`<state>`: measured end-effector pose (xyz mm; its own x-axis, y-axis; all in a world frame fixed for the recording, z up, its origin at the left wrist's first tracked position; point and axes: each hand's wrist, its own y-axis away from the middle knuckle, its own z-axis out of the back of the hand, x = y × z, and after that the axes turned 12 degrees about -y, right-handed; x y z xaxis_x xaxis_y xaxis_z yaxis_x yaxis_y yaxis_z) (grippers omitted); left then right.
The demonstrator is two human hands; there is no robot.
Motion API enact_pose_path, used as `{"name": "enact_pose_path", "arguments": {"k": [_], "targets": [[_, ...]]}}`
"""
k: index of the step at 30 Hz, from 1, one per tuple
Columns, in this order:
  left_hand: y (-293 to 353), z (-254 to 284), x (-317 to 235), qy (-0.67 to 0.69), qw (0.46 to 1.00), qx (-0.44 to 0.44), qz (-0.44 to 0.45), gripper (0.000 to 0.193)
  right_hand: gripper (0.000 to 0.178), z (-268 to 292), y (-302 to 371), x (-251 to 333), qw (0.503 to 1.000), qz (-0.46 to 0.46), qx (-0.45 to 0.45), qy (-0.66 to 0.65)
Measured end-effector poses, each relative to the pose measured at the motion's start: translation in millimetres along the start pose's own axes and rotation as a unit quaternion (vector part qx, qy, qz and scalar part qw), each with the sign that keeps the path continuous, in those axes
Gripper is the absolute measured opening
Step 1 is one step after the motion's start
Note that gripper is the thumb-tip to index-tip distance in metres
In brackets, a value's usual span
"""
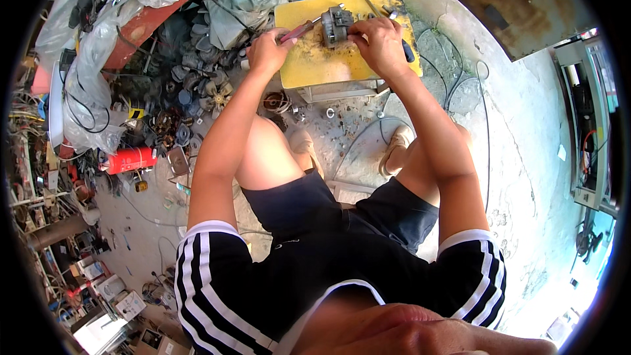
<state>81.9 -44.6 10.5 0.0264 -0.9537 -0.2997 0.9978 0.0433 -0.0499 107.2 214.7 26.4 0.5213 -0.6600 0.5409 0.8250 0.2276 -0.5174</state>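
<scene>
My left hand (pixel 267 51) is closed round the red handle of a screwdriver (pixel 300 30). Its thin shaft points up and right, with the tip close to the left side of a small grey metal motor (pixel 333 27). That motor stands on a worn yellow tabletop (pixel 314 68). From the other side, my right hand (pixel 380 45) has its thumb and fingers bent against the motor's right side, gripping it. The fingertips are partly hidden, and the exact contact of the screwdriver tip is too small to tell.
Small tools and a dark object (pixel 408 51) lie along the tabletop's right edge. Left of the table is a heap of metal motor parts (pixel 197 85), with a red cylinder (pixel 131 160) nearer me. Black cables (pixel 453 72) loop over the floor on the right.
</scene>
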Motion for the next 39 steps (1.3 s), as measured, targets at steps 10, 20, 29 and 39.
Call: {"name": "enact_pose_path", "arguments": {"k": [10, 20, 29, 39], "targets": [[14, 22, -50, 0.004, 0.954, -0.115, -0.275, 0.026, 0.007, 0, -2, 3, 1.000, 0.008, -0.006, -0.006], [11, 9, -50, 0.118, 0.963, -0.072, -0.230, 0.020, 0.007, -1, -2, 4, 1.000, 0.009, -0.001, -0.018], [9, 10, -47, 0.090, 0.948, -0.121, -0.281, 0.018, 0.008, -3, -1, 2, 0.999, 0.033, -0.014, -0.005], [10, 12, -52, 0.162, 0.958, -0.039, -0.233, 0.048, 0.011, -1, -1, 4, 0.998, 0.048, -0.021, 0.019]]}}
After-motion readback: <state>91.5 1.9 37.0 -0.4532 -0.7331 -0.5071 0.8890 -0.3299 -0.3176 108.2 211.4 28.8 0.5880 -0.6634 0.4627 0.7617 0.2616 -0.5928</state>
